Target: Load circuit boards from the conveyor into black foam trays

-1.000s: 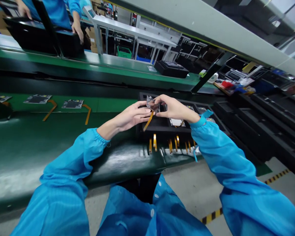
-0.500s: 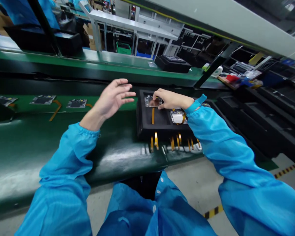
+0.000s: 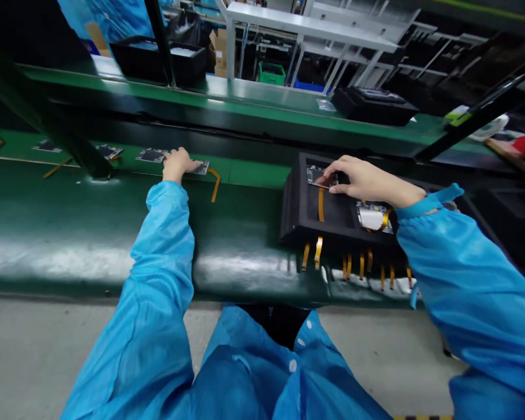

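Note:
My left hand (image 3: 178, 164) reaches down over the green strip, thumb spread away from the fingers. Its thumb touches or hovers over a circuit board (image 3: 202, 168) with an orange flex cable (image 3: 216, 188). Another circuit board (image 3: 150, 154) lies at its fingertips on the other side. My right hand (image 3: 354, 178) has thumb and fingers closed at the edges of a circuit board (image 3: 315, 174) in a black foam tray (image 3: 304, 219). That board's orange ribbon (image 3: 321, 205) hangs toward me. Beside it in the tray sits a board with a white patch (image 3: 373, 218).
Several flex cable ends (image 3: 318, 252) hang over the tray's front side. More boards (image 3: 109, 151) lie along the strip to the left, behind a dark green post (image 3: 81, 137). A raised green shelf (image 3: 254, 102) runs across the back, carrying a black tray (image 3: 374, 106).
My left hand has moved from the air near the tray leftward and down to the boards on the strip. My right hand stays at the board in the tray. The view has turned left.

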`<state>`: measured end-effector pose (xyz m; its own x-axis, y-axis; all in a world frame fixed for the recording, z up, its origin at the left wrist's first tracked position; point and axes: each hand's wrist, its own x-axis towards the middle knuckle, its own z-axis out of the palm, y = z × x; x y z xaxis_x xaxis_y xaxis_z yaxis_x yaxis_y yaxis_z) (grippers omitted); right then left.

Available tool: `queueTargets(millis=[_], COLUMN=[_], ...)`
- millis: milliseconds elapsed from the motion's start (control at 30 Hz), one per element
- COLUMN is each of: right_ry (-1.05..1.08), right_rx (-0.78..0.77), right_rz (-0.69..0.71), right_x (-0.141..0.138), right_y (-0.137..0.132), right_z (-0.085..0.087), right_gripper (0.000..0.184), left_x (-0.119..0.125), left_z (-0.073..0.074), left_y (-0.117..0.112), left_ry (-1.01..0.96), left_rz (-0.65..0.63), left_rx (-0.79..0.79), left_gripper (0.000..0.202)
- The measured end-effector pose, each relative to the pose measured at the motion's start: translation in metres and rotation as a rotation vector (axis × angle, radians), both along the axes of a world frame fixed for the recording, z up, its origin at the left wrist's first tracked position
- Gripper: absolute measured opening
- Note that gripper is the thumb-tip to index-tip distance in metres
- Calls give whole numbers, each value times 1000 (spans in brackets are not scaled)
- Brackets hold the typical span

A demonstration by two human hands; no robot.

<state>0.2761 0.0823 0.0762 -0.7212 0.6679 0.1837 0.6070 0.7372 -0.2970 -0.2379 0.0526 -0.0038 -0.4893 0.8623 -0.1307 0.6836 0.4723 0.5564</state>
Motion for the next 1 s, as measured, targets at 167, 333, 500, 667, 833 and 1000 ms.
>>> queueTargets(millis=[167,333,500,667,833,1000], right_ry=[-53,26,120,232,459,657], right_rx=[-12,61,182,269,280,285], right_rz=[-19,-17,-90,-141,-207,-293], right_x=[-1,1,-7,-34,-67,-85], right_y=[-14,-52,-104,-147,-170,-170], right_z=[4,6,17,22,24,35], right_gripper=[29,27,19,15,17,19], left_x=[34,38,33,41,90,166], left_z=[-9,-8,-2,20,70,104], left_y=[9,17,14,9,-15,-88], left_ry=[101,91,-143,-242,-474,-698], left_rz=[-12,18,88,1,-253,-537], left_rx=[-86,-156,119,272,585,781], left_gripper=[123,137,113,55,52,68])
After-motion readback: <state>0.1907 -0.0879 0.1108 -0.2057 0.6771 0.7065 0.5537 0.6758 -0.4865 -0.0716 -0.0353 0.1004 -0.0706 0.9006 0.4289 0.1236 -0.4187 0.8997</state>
